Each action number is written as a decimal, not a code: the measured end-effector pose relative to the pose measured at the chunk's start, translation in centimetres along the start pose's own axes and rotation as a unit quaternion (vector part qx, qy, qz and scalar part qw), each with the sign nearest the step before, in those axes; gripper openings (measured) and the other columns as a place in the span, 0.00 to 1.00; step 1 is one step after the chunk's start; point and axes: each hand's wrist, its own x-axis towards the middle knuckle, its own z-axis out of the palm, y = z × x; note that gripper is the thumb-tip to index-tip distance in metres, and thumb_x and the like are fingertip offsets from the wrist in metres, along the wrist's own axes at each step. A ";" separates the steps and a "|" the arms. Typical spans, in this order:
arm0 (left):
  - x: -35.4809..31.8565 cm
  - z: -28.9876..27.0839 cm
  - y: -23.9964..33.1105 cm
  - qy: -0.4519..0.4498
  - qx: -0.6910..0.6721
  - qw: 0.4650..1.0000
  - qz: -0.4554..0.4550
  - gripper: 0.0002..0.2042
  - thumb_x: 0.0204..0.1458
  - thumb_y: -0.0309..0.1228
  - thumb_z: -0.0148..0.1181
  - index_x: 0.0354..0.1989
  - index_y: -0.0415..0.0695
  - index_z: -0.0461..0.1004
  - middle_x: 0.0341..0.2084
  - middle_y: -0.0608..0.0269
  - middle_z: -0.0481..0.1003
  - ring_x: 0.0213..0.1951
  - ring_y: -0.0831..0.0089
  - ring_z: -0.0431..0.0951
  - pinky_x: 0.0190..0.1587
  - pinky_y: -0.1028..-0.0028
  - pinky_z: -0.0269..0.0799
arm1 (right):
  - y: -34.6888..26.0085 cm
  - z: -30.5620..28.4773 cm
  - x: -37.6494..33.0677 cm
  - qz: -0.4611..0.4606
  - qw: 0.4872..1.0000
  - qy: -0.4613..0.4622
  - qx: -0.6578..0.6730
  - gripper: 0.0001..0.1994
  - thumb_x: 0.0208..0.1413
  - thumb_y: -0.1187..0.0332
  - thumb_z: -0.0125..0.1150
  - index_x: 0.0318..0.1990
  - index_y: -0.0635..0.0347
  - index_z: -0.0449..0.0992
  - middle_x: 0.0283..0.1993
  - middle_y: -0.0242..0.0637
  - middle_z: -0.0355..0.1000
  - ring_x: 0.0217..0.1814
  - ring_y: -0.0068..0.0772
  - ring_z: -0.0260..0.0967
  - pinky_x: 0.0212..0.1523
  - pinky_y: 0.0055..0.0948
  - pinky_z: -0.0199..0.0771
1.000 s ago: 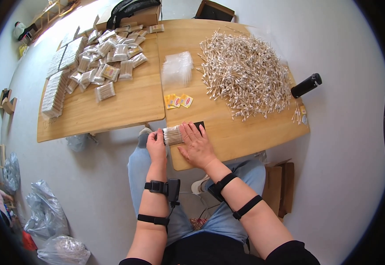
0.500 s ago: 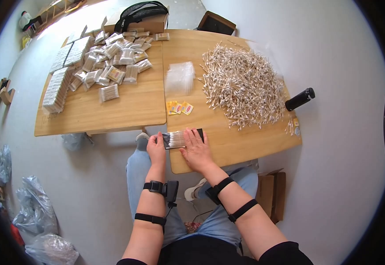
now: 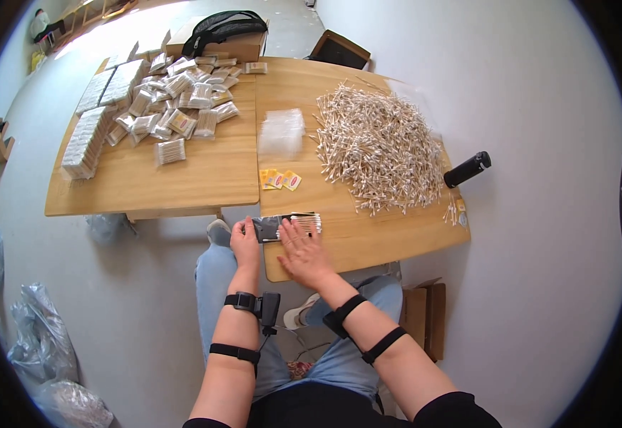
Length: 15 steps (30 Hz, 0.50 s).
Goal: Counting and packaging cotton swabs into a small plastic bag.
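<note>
Left hand point(image 3: 244, 242) pinching the left end of a small black tray point(image 3: 268, 228) at the near-left corner of the right desk point(image 3: 368, 242), steadying it. Right hand point(image 3: 304, 253) flat, fingers spread, pressing a row of cotton swabs point(image 3: 302, 222) into the tray to level them. Loose swab pile point(image 3: 382, 146) mid-desk, within reach; filled packets point(image 3: 175, 107) stacked on left desk point(image 3: 182, 185)

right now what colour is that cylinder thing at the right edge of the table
Black. The cylinder shows best in the head view, the only one.

Bright daylight, soft shadows, fisheye-bent edges
</note>
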 end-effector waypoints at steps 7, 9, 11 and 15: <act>0.1 0.0 -0.3 0.008 0.000 1.000 0.018 0.19 0.62 0.43 0.57 0.33 0.36 0.76 0.24 0.61 0.76 0.28 0.74 0.71 0.34 0.71 0.69 | 3.0 0.1 -2.1 0.041 0.999 -0.006 -0.010 0.34 0.64 0.51 0.47 0.71 0.62 0.54 0.76 0.42 0.50 0.80 0.39 0.41 0.76 0.54 0.28; 0.2 -0.3 -0.4 0.015 0.015 0.999 0.032 0.19 0.62 0.43 0.57 0.33 0.36 0.75 0.24 0.62 0.75 0.28 0.75 0.70 0.34 0.72 0.69 | 5.1 -0.1 -3.3 0.053 0.998 -0.007 -0.018 0.33 0.64 0.52 0.47 0.71 0.63 0.54 0.75 0.44 0.51 0.79 0.41 0.42 0.76 0.55 0.28; -0.1 0.0 0.1 0.021 0.012 0.999 0.040 0.18 0.62 0.43 0.57 0.34 0.36 0.75 0.22 0.63 0.74 0.26 0.74 0.70 0.33 0.71 0.69 | 7.3 -0.7 -4.4 0.060 0.998 -0.012 -0.032 0.33 0.64 0.53 0.48 0.71 0.63 0.55 0.75 0.44 0.51 0.79 0.42 0.43 0.76 0.56 0.29; -0.6 -0.1 1.0 0.016 0.030 0.999 0.021 0.17 0.63 0.41 0.56 0.41 0.37 0.74 0.28 0.60 0.75 0.31 0.72 0.71 0.37 0.70 0.70 | 8.3 -1.2 -5.4 0.066 0.997 0.001 -0.051 0.33 0.64 0.51 0.46 0.71 0.60 0.55 0.76 0.41 0.51 0.79 0.41 0.44 0.76 0.56 0.29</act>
